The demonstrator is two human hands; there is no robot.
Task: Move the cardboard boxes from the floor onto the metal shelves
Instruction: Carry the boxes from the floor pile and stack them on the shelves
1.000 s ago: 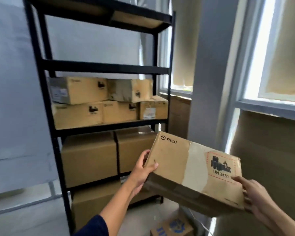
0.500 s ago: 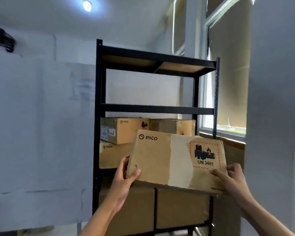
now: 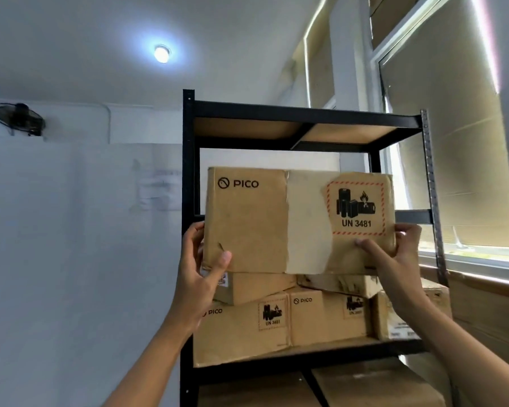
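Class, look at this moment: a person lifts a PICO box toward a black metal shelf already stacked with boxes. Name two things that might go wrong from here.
1. The held box carries a UN 3481 battery label; the left hand and right hand grip only its lower corners, so it might slip.
2. The stacked boxes below sit unevenly, one tilted; a box set on them may rock or slide off.

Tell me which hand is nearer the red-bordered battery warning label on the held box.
Right. The right hand grips the box just under the label, thumb at its lower edge; the left hand holds the opposite end.
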